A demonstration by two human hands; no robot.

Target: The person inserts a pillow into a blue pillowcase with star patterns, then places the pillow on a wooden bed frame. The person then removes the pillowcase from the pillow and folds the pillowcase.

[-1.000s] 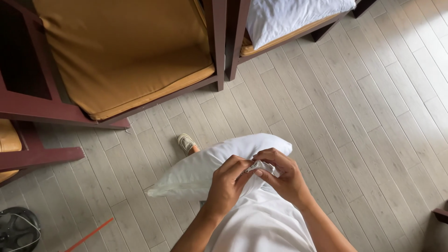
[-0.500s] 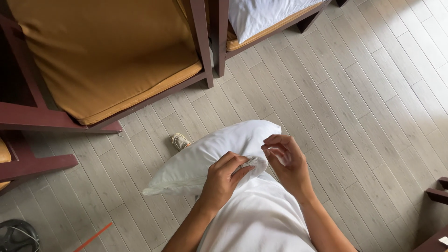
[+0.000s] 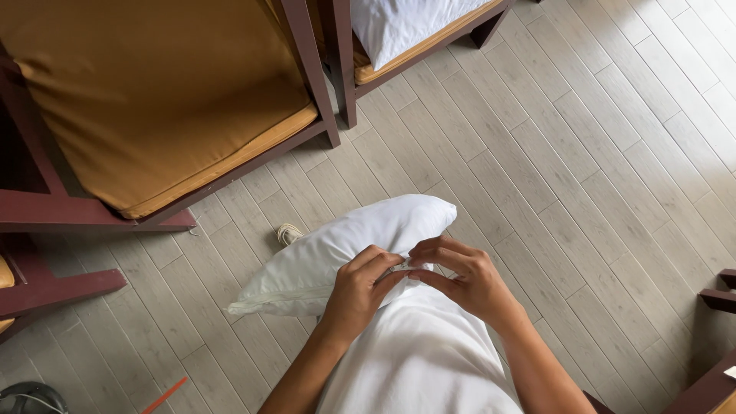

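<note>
White pillow point(image 3: 337, 249), horizontal, held aloft

One head-worn view looks steeply down, close over the pale grey wooden plank floor point(image 3: 583, 153)

A shared sleeping room, of the dormitory or hostel kind. Two dark red-brown wooden bed frames point(image 3: 326, 92) stand side by side with a narrow gap between them. The nearer bed carries a bare mustard-yellow mattress point(image 3: 153, 100); the farther one has white bedding point(image 3: 406, 23) over a mattress of the same colour. The floor point(image 3: 583, 153) is pale grey plank (wood or laminate). A white pillow point(image 3: 345, 245) is held over it. More dark wooden furniture point(image 3: 721, 291) shows at the right edge.
</note>
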